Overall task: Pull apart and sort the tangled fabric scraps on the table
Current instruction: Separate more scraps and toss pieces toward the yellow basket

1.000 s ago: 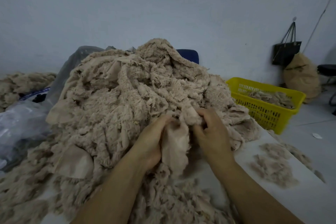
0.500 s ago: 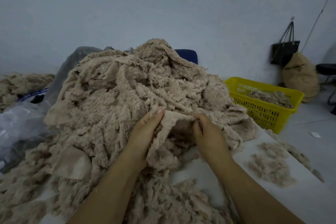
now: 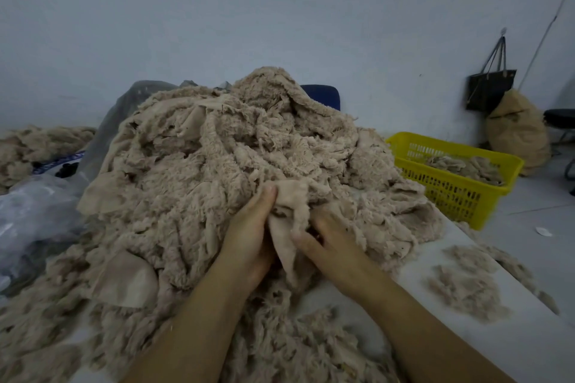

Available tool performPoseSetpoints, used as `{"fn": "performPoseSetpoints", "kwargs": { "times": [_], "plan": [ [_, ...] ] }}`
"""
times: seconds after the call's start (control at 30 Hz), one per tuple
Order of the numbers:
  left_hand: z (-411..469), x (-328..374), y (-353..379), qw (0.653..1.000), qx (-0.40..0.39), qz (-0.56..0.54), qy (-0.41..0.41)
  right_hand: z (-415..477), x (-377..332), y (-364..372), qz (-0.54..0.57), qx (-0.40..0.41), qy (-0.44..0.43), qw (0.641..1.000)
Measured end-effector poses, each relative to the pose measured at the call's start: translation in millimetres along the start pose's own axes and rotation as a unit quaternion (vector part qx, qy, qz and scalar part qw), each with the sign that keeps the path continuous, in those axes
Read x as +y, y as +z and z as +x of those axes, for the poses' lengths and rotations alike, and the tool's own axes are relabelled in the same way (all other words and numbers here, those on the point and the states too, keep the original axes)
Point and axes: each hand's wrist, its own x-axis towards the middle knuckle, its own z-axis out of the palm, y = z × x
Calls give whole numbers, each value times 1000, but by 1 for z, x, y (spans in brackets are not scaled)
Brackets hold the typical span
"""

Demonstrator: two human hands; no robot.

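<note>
A big heap of tangled beige fabric scraps [image 3: 217,165] covers most of the white table [image 3: 513,348]. At its near edge my left hand [image 3: 249,236] and my right hand [image 3: 329,242] both grip one beige scrap [image 3: 289,211] that stands up between them. The left thumb points up along the scrap's left side. My right fingers are curled into the fabric and partly hidden by it. The scrap is still joined to the heap at its top.
A yellow plastic basket [image 3: 451,193] with some scraps in it stands off the table's right side. Loose fluffy tufts [image 3: 466,292] lie on the table at right. Clear plastic bags [image 3: 34,211] lie at left. A dark bag [image 3: 491,87] hangs on the wall.
Both hands have drawn closer together around the scrap. The scrap, spread wide half a second ago, is now bunched and folded between them.
</note>
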Motion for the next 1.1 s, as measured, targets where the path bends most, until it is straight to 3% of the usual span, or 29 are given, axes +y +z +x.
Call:
{"fn": "performPoseSetpoints", "kwargs": {
  "times": [0.07,0.17,0.3,0.4,0.47,0.63,0.8,0.9,0.97,1.07,1.1],
  "plan": [
    [-2,-6,5,997,3,70,18,0,2,2,13,-20,19,1000],
    [-2,-10,8,993,-44,110,25,3,1,-2,89,42,70,993],
    [0,-8,1,986,-71,147,19,5,-2,-14,299,84,145,940],
    [-4,-8,1,967,-119,221,32,7,-3,-17,383,87,151,907],
    [-3,-12,1,955,-101,276,47,7,0,-18,415,82,158,892],
    [2,-13,-3,969,-26,240,54,8,5,-13,349,110,145,919],
    [3,-17,-4,971,-32,232,45,7,11,-14,377,11,116,919],
    [5,-15,-5,980,19,185,65,9,16,-15,303,40,134,943],
    [9,-10,-8,989,48,125,68,13,19,-28,396,107,107,906],
    [12,-11,-11,991,70,102,57,13,22,-60,588,258,28,766],
    [13,-13,-11,988,73,121,55,13,24,-65,576,296,54,760]
  ]
}}
